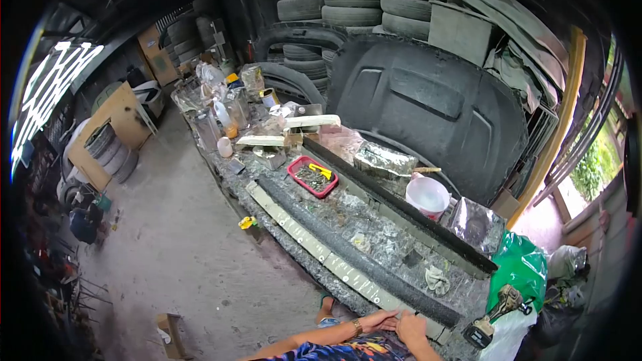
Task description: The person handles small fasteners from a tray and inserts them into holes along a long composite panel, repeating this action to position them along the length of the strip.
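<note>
Both hands meet at the near end of a long, pale grey strip [314, 249] marked with a row of holes and light spots. My left hand [380, 321], with a watch [358, 327] on its wrist, rests at the strip's edge, fingers together and pointing toward the other hand. Beside it, my right hand [410, 327] is closed with its fingers curled. Anything between the fingers is too small or hidden to make out. A long dark padded bar [361, 249] runs alongside the strip. To the right of my hands lies a cordless drill [493, 317].
On the cluttered workbench [348, 210] stand a red tray of small hardware [313, 177], a white bucket [428, 197] and several bottles. A green bag [520, 267] sits at the right end. A black car hood [428, 103] and stacked tires [351, 5] stand behind. A cardboard box [171, 336] lies on the floor.
</note>
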`<state>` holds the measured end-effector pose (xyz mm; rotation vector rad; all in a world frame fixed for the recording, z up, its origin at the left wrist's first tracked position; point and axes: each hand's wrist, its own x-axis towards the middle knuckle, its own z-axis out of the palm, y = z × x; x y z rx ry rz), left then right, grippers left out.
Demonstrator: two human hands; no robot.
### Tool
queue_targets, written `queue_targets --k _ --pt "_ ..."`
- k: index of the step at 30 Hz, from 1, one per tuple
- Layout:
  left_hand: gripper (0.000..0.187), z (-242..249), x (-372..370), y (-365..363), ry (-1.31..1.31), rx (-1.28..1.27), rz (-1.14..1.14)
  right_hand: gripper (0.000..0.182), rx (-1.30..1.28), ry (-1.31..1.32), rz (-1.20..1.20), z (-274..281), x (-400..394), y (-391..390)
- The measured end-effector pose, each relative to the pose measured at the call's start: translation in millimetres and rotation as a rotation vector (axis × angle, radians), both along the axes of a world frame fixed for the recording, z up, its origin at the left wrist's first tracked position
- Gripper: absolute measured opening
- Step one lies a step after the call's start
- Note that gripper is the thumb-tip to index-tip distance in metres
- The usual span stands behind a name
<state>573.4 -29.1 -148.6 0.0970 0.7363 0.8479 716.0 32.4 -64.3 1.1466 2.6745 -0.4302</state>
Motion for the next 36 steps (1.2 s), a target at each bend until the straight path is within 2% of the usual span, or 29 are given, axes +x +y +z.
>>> queue_targets --k 2,4,6,8,10,11,12,14,15,17,18,19,20,21,22,23,24,26,27,29,30,31,36 --pt "0.054 -5.5 -6.6 1.2 -0.089 0.031 -0.062 0.024 -0.030 0.006 -0.042 1.6 -4.6 -2.5" --pt "0.049 -10.7 -17.4 5.5 -0.186 0.020 -0.132 0.025 -0.044 -0.016 -0.217 5.1 -13.5 -7.6" --pt "0.040 -22.1 -27.1 7.4 -0.343 0.000 -0.267 0.022 0.044 -0.100 -0.215 5.7 -21.8 -12.0" --pt "0.036 -40.4 -29.7 7.9 -0.396 -0.023 -0.357 0.028 -0.110 -0.118 -0.255 29.8 -28.2 -16.7" --pt "0.039 -53.9 -38.0 4.2 -0.237 0.340 -0.752 0.033 -0.113 -0.060 -0.301 53.3 -45.6 -19.9" --pt "0.034 -41.9 -40.0 -0.2 -0.042 0.559 -0.658 0.035 -0.147 -0.099 -0.475 59.2 -53.1 -18.8" --pt "0.034 -30.9 -50.6 1.6 -0.063 0.553 -0.655 0.037 -0.179 -0.138 -0.650 65.3 -60.0 -18.7" --pt "0.026 -8.0 -89.7 19.0 0.038 0.929 -0.534 0.041 -0.157 -0.139 -0.739 73.9 -65.7 -21.3" --pt "0.024 60.7 -140.7 35.4 -0.005 0.812 -0.400 0.040 -0.206 -0.090 -0.827 73.9 -59.2 -23.9" --pt "0.028 82.9 -208.7 61.6 0.270 0.869 -0.333 0.039 -0.256 -0.054 -0.927 71.4 -49.4 -30.4" --pt "0.037 115.7 -259.8 82.0 0.495 0.772 -0.419 0.036 -0.272 -0.050 -0.912 69.8 -46.2 -34.0" --pt "0.044 124.9 -299.6 97.3 0.878 0.807 -0.447 0.034 -0.290 -0.044 -0.896 67.7 -42.4 -39.2" --pt "0.045 145.9 -341.2 108.9 0.959 0.697 -0.281 0.034 -0.293 -0.051 -0.903 63.2 -39.5 -44.4" --pt "0.029 128.6 -375.2 122.8 1.134 0.645 -0.177 0.033 -0.286 -0.099 -0.885 55.1 -37.2 -49.5" --pt "0.025 104.0 -409.7 134.8 1.150 0.556 -0.069 0.033 -0.279 -0.146 -0.865 44.5 -32.3 -56.1" --pt "0.024 84.5 -444.3 149.3 1.477 0.637 -0.017 0.036 -0.346 -0.013 -0.857 25.2 -19.4 -63.3" --pt "0.020 78.7 -470.1 159.4 1.642 0.541 0.031 0.036 -0.347 -0.017 -0.863 25.8 -23.2 -63.9" --pt "0.017 40.2 -512.5 177.1 1.970 0.618 0.048 0.038 -0.536 -0.055 -0.913 40.4 -57.7 -54.9" --pt "0.017 24.0 -523.3 186.9 1.967 0.621 0.047 0.038 -0.522 0.016 -0.863 78.9 -97.3 -41.9" --pt "0.015 -3.2 -536.6 200.1 2.017 0.471 -0.282 0.035 -0.581 0.028 -0.856 84.1 -111.7 -31.1" --pt "0.015 -14.7 -538.3 204.7 2.015 0.474 -0.283 0.032 -0.639 0.041 -0.848 84.9 -115.2 -29.1" --pt "0.015 -26.5 -537.4 207.8 2.023 0.466 -0.341 0.025 -0.640 0.238 -0.810 57.6 -96.2 -37.9" --pt "0.022 -21.0 -534.0 210.8 1.977 0.485 -0.443 0.022 -0.552 0.355 -0.771 58.1 -104.2 -33.7"
